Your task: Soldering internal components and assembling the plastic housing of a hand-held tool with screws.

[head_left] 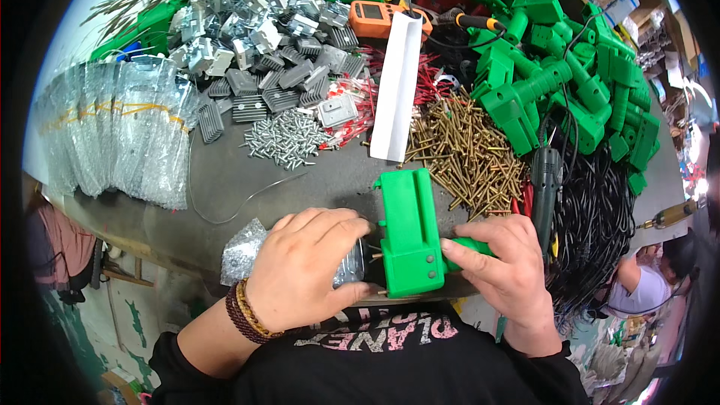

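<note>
Near the table's front edge, my right hand (502, 266) is closed round the handle of a green plastic housing (409, 217). The housing has a boxy body with two dark round spots at its near end. Thin metal pins or screws stick out of its left side. My left hand (304, 266) curls over a crumpled clear bubble-wrap bag (241, 253), just left of the housing. Shiny clear plastic (349, 264) shows between the thumb and fingers; what it contains, if anything, is hidden.
Behind lie bubble-wrap bags (120, 135), grey finned blocks (251, 109), silver screws (285, 139), brass-coloured screws (472, 150) and a folded white paper strip (394, 90). An orange meter (371, 20) stands farther back. Green housings (525, 97), a soldering iron and black cables (596, 217) crowd the right.
</note>
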A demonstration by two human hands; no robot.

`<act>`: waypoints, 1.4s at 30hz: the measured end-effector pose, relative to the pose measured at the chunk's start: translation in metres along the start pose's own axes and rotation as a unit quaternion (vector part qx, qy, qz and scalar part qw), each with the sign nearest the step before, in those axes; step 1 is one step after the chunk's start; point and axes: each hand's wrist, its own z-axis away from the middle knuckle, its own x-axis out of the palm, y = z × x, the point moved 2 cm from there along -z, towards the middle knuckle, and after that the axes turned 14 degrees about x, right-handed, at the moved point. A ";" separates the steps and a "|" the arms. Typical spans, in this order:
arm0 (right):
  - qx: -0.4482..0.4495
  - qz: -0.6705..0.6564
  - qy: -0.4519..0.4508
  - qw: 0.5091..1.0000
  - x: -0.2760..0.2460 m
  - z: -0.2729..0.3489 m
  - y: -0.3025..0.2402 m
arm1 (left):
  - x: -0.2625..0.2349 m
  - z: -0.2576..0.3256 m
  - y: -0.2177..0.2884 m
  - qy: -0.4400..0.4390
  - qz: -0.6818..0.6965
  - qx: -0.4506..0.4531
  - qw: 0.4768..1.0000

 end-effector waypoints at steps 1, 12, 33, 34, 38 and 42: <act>0.010 0.002 -0.010 1.000 0.006 0.002 0.002 | -0.003 -0.005 0.003 0.005 0.016 -0.005 1.000; -0.007 -0.007 -0.010 1.000 0.030 0.006 0.006 | 0.002 -0.002 0.014 0.024 0.025 -0.001 0.999; 0.385 0.144 0.135 0.901 -0.011 0.060 0.102 | 0.031 -0.047 0.036 -0.035 -0.066 0.041 0.996; 0.400 0.125 0.141 0.897 -0.009 0.060 0.107 | 0.030 -0.047 0.037 -0.027 -0.057 0.035 0.997; 0.441 -0.318 0.156 0.825 -0.021 0.081 0.135 | 0.027 -0.045 0.040 -0.020 -0.052 0.036 0.998; 0.264 -0.611 0.291 0.687 -0.055 0.082 0.114 | 0.028 -0.043 0.041 -0.039 -0.057 0.039 0.997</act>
